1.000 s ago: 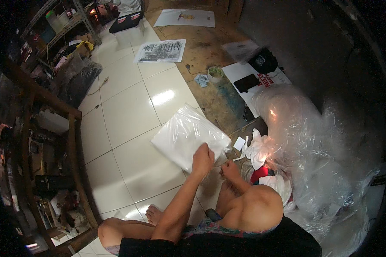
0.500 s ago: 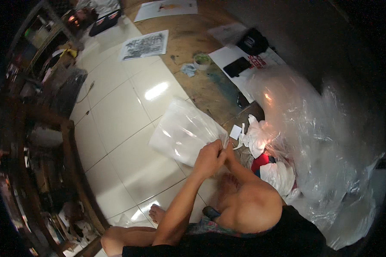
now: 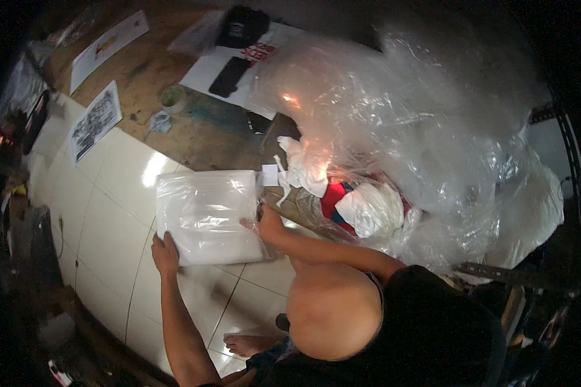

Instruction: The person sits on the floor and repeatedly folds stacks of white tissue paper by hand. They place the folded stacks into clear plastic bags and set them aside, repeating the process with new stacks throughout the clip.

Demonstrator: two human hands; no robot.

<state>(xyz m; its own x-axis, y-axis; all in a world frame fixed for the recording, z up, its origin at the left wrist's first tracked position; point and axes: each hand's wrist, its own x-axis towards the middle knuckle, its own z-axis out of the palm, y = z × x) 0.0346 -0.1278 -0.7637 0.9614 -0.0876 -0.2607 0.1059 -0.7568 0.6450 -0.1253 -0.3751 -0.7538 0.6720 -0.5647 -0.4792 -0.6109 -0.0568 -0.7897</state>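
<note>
A flat, squarish white bundle in a clear plastic bag (image 3: 206,216) is held up above the tiled floor, its plastic catching bright reflections. My left hand (image 3: 166,253) grips its lower left edge, thumb on top. On the opposite side my right hand (image 3: 265,224) holds the right edge, where the plastic bunches a little; some of its fingers are hidden. Just beyond that hand lies a small white card (image 3: 270,175). White cloth with dangling strips (image 3: 305,164) lies to the right of the card.
A large heap of clear plastic sheeting (image 3: 394,122) fills the right side, beside a red cloth (image 3: 332,200). On the worn wooden board (image 3: 206,142) are a phone (image 3: 230,77), a black cap (image 3: 243,27), a small tub (image 3: 173,97) and printed sheets (image 3: 97,122). My bent knee (image 3: 334,313) is close below.
My hands, formerly together at the bag's gathered right end, are now apart on opposite sides. The bundle has been squared up and lies flatter to view. The view has swung right.
</note>
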